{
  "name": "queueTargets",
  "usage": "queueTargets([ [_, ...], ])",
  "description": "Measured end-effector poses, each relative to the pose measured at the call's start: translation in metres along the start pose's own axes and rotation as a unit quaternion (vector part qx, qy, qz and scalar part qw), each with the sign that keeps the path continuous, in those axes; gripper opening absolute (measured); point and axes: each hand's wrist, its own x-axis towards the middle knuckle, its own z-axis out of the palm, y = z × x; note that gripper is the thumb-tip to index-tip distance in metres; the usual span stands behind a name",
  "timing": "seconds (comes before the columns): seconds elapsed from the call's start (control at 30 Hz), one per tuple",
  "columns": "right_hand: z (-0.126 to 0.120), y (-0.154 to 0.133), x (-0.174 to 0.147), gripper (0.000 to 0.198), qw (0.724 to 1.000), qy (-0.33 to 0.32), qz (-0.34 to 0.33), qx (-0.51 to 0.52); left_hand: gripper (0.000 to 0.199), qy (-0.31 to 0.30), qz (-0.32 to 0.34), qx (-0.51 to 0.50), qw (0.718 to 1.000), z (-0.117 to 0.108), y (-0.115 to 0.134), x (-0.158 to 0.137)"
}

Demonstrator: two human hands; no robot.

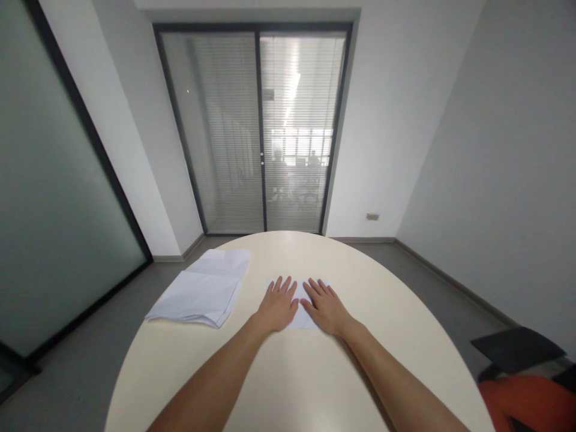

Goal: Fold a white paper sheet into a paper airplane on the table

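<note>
A small white sheet of paper lies flat on the round cream table, mostly covered by my hands. My left hand rests palm down on its left part, fingers spread and pointing away from me. On the right part, my right hand lies the same way, fingers outstretched. Both thumbs point inward and are close together, with a strip of the paper showing between them. Whether the sheet is folded cannot be made out under the hands.
To the left on the table lies a stack of larger, creased white sheets, reaching the table's edge. A chair with an orange seat stands at the lower right. Beyond the table is a glass door with blinds.
</note>
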Motion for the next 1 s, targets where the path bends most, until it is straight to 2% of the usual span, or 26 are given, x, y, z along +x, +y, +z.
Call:
queueTargets([
  [0.83,-0.0017,0.0009,-0.0001,0.069,1.000,0.000,0.001,-0.001,0.059,0.004,-0.004,-0.012,1.000,0.0005,0.0006,-0.0009],
  [1.0,-0.0015,0.0057,0.0003,0.069,1.000,-0.002,0.010,-0.012,0.065,0.012,-0.057,-0.003,0.998,0.0044,-0.0005,0.0006],
])
